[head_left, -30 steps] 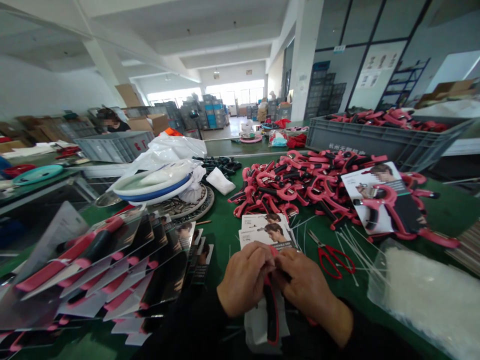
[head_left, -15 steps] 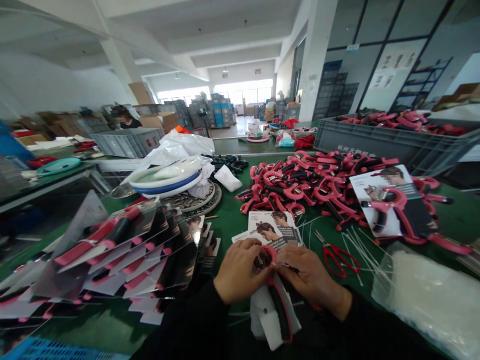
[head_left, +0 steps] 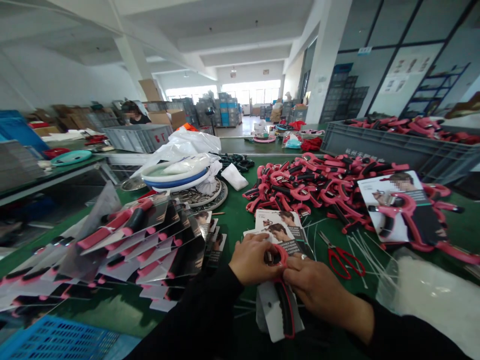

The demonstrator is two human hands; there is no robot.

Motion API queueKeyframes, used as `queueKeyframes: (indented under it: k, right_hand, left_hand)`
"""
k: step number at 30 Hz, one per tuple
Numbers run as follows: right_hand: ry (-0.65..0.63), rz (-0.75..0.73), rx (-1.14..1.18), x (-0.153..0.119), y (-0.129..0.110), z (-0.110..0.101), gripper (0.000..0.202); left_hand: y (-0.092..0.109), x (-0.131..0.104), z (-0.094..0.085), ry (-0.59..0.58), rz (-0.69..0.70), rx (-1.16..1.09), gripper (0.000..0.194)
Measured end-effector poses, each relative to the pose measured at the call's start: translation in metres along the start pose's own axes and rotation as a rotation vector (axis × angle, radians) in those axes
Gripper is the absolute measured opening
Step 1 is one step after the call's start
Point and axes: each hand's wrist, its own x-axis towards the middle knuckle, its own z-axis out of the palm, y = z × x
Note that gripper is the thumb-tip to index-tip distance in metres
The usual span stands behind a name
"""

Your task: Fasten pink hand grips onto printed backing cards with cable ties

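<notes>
In front of me lies a pink-and-black plier-like hand tool (head_left: 287, 307), its handle pointing toward me over a white card (head_left: 272, 316). My left hand (head_left: 255, 257) is closed round the tool's pink curved head, thumb across it. Close beside it, my right hand (head_left: 315, 282) is closed with fingertips pressed to the head's right side. Whether a thin strip is in those fingertips I cannot make out. Just beyond my hands are printed backing cards (head_left: 281, 227). Red-handled scissors (head_left: 343, 257) and loose white cable ties (head_left: 369, 255) lie to the right.
Carded tools (head_left: 131, 250) are stacked at left, above a blue basket (head_left: 56, 335). A heap of pink tools (head_left: 311, 185) fills the right back, before a grey crate (head_left: 378, 155). Hoops (head_left: 176, 180) stand back left. A plastic bag (head_left: 431, 295) lies right. Another person (head_left: 135, 114) is far left.
The view has shifted, so everything sits a little further right. My right hand has turned and slid slightly down beside the tool's head; my left hand keeps its hold.
</notes>
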Motion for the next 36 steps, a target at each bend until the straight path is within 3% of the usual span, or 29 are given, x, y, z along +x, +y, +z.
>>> queueKeyframes:
  k: [5,11,15,17,19,23,25,27,30,36]
  right_hand:
    - [0.023,0.019,0.039,-0.004,0.002,-0.001,0.023]
    - [-0.059,-0.139,0.04,0.003,0.009,-0.005,0.019]
    - [-0.075,-0.111,-0.002,-0.014,0.002,-0.017,0.027]
    - [-0.037,-0.034,0.0,-0.031,-0.004,-0.02,0.027]
    - [0.041,0.004,-0.062,-0.046,-0.008,-0.017,0.027]
    - [0.157,-0.004,-0.318,-0.052,-0.013,-0.002,0.029]
    - [0.151,-0.032,-0.359,-0.047,-0.014,0.004,0.025]
    - [0.15,-0.072,-0.362,-0.043,-0.015,0.007,0.026]
    - [0.178,-0.085,-0.365,-0.041,-0.017,0.009,0.027]
    - [0.224,-0.056,-0.405,-0.048,-0.019,0.012,0.03]
  left_hand:
    - [0.005,0.006,-0.001,0.003,0.004,0.014,0.031]
    - [0.007,0.019,-0.001,-0.058,0.114,-0.084,0.016]
    - [-0.006,0.014,-0.006,0.007,0.092,-0.237,0.03]
    - [-0.018,-0.003,-0.009,0.085,0.026,-0.325,0.036]
    - [-0.03,-0.03,-0.008,0.152,-0.081,-0.405,0.03]
    - [-0.039,-0.094,0.01,0.002,-0.166,-0.605,0.032]
    - [-0.035,-0.116,0.025,-0.066,-0.254,-0.953,0.039]
    - [-0.025,-0.124,0.041,-0.009,-0.279,-1.093,0.041]
    - [-0.011,-0.118,0.056,0.138,-0.293,-1.011,0.035]
    - [0.005,-0.089,0.053,0.426,-0.105,-0.67,0.019]
